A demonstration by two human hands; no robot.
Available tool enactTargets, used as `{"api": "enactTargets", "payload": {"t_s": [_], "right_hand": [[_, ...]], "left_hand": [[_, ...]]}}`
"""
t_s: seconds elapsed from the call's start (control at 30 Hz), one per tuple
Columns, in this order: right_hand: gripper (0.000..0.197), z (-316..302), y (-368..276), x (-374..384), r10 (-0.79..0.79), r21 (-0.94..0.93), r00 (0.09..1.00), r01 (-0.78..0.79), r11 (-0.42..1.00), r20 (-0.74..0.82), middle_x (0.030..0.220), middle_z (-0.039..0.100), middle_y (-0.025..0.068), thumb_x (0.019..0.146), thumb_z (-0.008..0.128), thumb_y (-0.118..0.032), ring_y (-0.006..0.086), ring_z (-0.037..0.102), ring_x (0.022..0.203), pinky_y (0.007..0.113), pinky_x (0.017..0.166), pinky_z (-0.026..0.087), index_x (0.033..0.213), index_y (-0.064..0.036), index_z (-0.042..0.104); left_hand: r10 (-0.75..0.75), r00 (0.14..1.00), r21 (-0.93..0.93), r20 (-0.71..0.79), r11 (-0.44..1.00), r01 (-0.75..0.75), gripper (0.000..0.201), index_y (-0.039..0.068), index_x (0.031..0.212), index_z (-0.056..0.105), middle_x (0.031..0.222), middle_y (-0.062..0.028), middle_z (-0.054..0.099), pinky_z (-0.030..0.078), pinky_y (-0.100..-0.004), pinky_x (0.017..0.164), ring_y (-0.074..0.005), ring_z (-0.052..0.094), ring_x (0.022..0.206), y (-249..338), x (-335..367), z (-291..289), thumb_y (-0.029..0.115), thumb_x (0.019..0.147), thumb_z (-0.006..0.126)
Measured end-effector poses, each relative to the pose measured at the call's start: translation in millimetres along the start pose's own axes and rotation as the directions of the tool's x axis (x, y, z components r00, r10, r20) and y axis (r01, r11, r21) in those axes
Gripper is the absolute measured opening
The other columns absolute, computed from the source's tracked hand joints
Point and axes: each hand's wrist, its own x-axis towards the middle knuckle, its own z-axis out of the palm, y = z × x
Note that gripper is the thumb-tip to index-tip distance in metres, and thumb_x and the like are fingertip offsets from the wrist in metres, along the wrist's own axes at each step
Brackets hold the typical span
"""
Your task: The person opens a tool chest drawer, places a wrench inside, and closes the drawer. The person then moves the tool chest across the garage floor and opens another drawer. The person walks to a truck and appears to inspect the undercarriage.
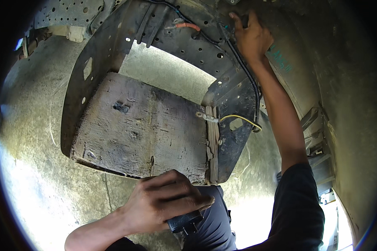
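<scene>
a worn wooden board (142, 129) sits in a perforated metal frame (234, 125) above concrete floor (42, 175); the left hand (163, 201) clenches a dark tool (186, 221), the right hand (251, 37) grips black cable (243, 67) at the frame's top edge.

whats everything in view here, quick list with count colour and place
wooden board: one, weathered grey, centre, inside the metal frame
metal frame: one, dark, perforated, around the board
black cable: one, along the frame's right side
yellow wire: one, right edge of the board
orange piece: one, top of the frame
concrete floor: grey, below
dark object: one, under the left hand
left hand: bottom centre, gripping the dark object
right hand: top, on the cable
</scene>
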Motion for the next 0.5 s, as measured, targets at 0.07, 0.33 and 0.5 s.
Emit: {"api": "enactTargets", "payload": {"t_s": [0.07,0.33,0.5], "right_hand": [[0.048,0.6,-0.1,1.1,-0.035,-0.018,0.996,0.034,0.999,-0.083,0.075,0.074,0.0154,0.091,0.076,-0.055,0.0409,0.075,0.072,0.055,0.068,0.056,0.107,-0.0099,0.072],[0.04,-8.1,-9.2,-4.1,-0.046,0.079,0.998,0.043,0.996,0.047,0.093,0.075,0.0225,0.089,0.08,-0.03,0.0464,0.072,0.085,0.054,0.072,0.056,0.119,-0.0049,0.071],[0.034,-11.2,-12.9,-3.2,-0.013,0.075,0.992,0.023,0.997,-0.124,0.086,0.075,0.0196,0.089,0.079,-0.034,0.0446,0.072,0.081,0.056,0.072,0.055,0.107,-0.0073,0.071]], "left_hand": [[-0.006,1.0,-0.009,-0.001,1.0,0.006,0.031,0.014,0.107,0.084,0.085,0.0024,0.074,0.058,-0.0306,0.072,-0.016,0.068,0.084,0.2,0.9,1.0,0.013,0.077,0.088],[0.002,1.0,-0.025,0.01,1.0,-0.001,0.03,0.014,0.107,0.084,0.085,0.0027,0.074,0.059,-0.0309,0.073,-0.0161,0.069,0.085,-0.6,0.2,7.2,0.012,0.077,0.088],[-0.005,0.998,-0.036,0.058,0.999,0.007,0.033,0.022,0.115,0.081,0.093,0.0084,0.073,0.066,-0.025,0.072,-0.0117,0.069,0.092,-1.1,-3.0,7.4,0.012,0.084,0.079]]}}
